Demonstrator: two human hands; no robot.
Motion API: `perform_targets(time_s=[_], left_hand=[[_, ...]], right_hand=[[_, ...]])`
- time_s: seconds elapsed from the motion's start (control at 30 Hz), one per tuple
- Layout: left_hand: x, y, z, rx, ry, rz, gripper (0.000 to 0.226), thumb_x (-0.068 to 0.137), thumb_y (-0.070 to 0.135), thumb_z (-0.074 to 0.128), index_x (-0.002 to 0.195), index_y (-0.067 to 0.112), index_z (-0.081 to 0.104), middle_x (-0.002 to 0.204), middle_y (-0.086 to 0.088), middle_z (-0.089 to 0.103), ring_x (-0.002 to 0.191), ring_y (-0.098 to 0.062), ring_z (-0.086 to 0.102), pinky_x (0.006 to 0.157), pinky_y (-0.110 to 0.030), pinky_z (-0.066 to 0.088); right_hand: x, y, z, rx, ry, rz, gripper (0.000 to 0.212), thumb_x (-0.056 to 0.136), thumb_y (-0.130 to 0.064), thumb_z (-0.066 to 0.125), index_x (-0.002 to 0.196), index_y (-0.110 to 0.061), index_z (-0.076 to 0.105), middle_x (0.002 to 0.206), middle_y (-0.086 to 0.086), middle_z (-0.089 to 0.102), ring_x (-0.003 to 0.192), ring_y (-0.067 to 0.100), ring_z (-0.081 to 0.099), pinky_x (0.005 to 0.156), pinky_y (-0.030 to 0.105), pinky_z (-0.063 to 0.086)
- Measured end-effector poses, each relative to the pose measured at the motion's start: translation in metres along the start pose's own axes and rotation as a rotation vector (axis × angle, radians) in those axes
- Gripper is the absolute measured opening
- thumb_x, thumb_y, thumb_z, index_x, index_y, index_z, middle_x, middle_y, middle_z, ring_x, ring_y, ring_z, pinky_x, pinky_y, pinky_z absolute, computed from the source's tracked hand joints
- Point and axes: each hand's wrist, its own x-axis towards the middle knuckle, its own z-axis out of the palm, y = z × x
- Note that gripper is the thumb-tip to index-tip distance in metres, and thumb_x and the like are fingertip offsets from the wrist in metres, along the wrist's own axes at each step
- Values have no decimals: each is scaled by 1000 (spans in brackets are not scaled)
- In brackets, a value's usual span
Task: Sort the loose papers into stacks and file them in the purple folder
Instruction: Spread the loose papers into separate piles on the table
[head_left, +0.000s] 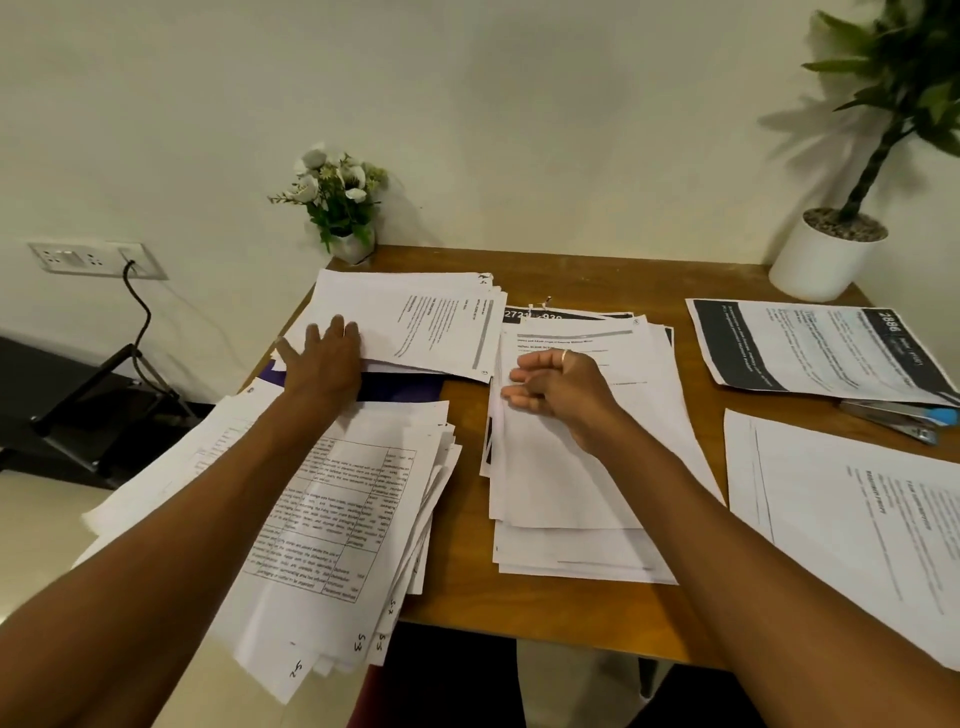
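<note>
Several paper stacks cover the wooden table (587, 280). My left hand (322, 358) lies flat, fingers spread, on the back-left stack (415, 322). A strip of the purple folder (400, 387) shows under that stack. My right hand (561, 387), a ring on one finger, hovers with loosely curled fingers over the left edge of the middle stack (571, 467), holding nothing. A fanned, untidy pile with a printed table (332, 519) lies front left, overhanging the table edge under my left forearm.
At the right lie a dark-headed sheet stack (821, 348) and a white stack (852, 519), with a stapler (904, 418) between them. A small flower pot (343, 208) and a large white plant pot (821, 260) stand at the back. A wall socket with cable (98, 260) is left.
</note>
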Motion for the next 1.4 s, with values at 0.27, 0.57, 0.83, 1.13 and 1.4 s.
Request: perform_targets(time_s=[0.27, 0.57, 0.83, 1.13, 1.4], left_hand=[[-87, 96, -23, -583, 126, 153, 41, 96, 14, 62, 137, 18, 60, 140, -4, 58, 126, -27, 57, 96, -39, 50], [-130, 179, 20, -235, -71, 251, 79, 89, 54, 68, 152, 22, 33, 153, -8, 42, 139, -30, 42, 112, -46, 36], [-147, 190, 15, -543, -17, 92, 94, 87, 39, 78, 159, 27, 18, 162, -10, 25, 149, -33, 23, 119, -48, 28], [-157, 190, 52, -1235, 319, -88, 54, 95, 27, 69, 143, 24, 44, 143, 0, 52, 130, -19, 53, 104, -40, 51], [-151, 187, 60, -1234, 384, -40, 46, 96, 16, 65, 138, 21, 49, 136, 3, 55, 122, -12, 53, 99, -28, 48]], right_hand=[[-25, 27, -84, -598, 501, -376, 19, 94, -15, 68, 112, -18, 70, 117, 0, 67, 109, 15, 60, 86, 25, 50], [-52, 40, -122, -511, 465, -305, 28, 94, -18, 72, 121, -9, 71, 122, 6, 71, 110, 22, 67, 94, 30, 51], [-54, 41, -125, -312, 385, -209, 52, 87, -26, 80, 133, -18, 56, 133, 1, 63, 119, 25, 62, 84, 28, 49], [-56, 68, -127, -146, 492, -218, 28, 88, -38, 77, 95, -14, 64, 90, -1, 67, 83, 18, 64, 64, 22, 45], [-59, 70, -132, -163, 500, -241, 30, 96, -37, 67, 84, -10, 68, 78, 5, 66, 71, 15, 60, 60, 18, 43]])
